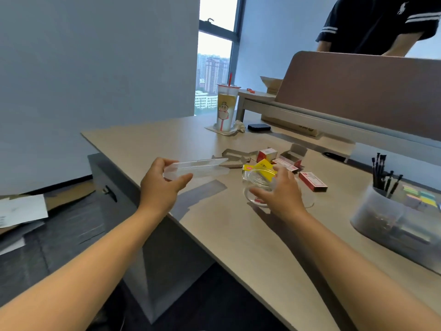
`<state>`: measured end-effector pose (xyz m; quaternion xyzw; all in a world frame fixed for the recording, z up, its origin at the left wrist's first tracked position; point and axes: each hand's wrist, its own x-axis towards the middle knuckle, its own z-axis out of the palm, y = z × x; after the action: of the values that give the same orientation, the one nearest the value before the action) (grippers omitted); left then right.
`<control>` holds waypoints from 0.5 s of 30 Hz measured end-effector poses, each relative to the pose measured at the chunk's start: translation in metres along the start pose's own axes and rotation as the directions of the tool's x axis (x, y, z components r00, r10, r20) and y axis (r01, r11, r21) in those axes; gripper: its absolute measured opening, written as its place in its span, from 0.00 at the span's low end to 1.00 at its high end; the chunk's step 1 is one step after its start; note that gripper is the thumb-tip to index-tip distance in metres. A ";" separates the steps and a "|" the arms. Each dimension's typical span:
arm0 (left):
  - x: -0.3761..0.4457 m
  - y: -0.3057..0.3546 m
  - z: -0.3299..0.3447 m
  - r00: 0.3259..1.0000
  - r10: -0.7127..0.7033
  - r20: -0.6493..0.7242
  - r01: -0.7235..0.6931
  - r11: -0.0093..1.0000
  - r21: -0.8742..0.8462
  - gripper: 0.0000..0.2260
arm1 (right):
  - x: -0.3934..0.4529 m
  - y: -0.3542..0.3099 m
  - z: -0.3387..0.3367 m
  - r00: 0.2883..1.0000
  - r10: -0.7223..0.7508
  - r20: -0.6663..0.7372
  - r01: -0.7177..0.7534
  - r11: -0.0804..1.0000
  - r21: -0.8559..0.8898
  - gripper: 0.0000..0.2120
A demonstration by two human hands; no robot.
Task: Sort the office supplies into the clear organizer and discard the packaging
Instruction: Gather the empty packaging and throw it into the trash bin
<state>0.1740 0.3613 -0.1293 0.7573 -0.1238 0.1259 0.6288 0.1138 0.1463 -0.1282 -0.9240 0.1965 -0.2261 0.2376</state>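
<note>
Our left hand (162, 185) pinches a clear box (198, 168) whose long axis points right toward our right hand (281, 192), fingers spread over clear packaging (259, 180) on the desk (148, 144) by a window (214, 56).

— What is carried by the desk (238, 235)?
— A clear organizer (393, 220) is seen at its right edge. Red boxes (312, 181) and opened cartons (294, 152) are scattered to the organizer's left.
— And farther back?
— A drink cup (226, 106) on a napkin is set well beyond the organizer, a black pad (259, 127) just beside it.
</note>
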 end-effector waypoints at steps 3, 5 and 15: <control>0.003 -0.004 -0.005 0.998 0.037 -0.047 -0.033 0.996 0.088 0.16 | -0.005 -0.007 0.003 1.000 -0.026 0.007 0.025 0.991 0.135 0.37; 0.004 -0.006 -0.012 0.996 0.058 -0.061 -0.050 0.992 0.114 0.16 | -0.009 -0.012 0.005 0.998 -0.066 -0.001 0.065 0.982 0.179 0.36; -0.022 -0.006 -0.122 0.977 0.146 -0.157 -0.100 0.959 0.267 0.08 | -0.039 -0.112 0.029 0.937 -0.331 0.112 0.275 0.896 0.348 0.40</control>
<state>0.1516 0.4827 -0.1205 0.8092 -0.0977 0.2459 0.5246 0.1258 0.2659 -0.1045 -0.9067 -0.0116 -0.2108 0.3651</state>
